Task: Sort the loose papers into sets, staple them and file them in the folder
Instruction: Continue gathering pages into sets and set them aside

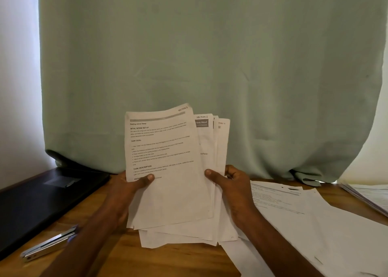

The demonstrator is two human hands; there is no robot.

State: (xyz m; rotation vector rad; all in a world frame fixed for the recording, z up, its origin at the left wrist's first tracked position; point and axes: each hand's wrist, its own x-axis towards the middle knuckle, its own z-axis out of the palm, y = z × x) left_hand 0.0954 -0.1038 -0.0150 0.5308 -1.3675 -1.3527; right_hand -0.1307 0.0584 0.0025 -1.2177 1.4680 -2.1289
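**A:** Pale green cloth: is that what fills most of the view?

**B:** Yes. A pale green curtain hangs across the far side, its hem bunched on a wooden table. A white wall shows at the far left.

**A:** What is the next largest thing?

**B:** A black folder lies closed on the left of the table. On the right, loose white sheets lie spread and overlapping, and another pile of papers sits at the far right edge.

**A:** And in the middle?

**B:** A fanned set of printed pages is held upright above the table. The front page is headed "Section 1"; the page behind reads "Section 2", and further corners peek out to the right.

**A:** How are the hands placed?

**B:** The left hand grips the left edge, thumb pressed on the front page. The right hand grips the right edge, thumb in front, fingers curled behind.

**A:** Anything smaller?

**B:** A silver stapler lies near the left, just beside the folder, untouched.
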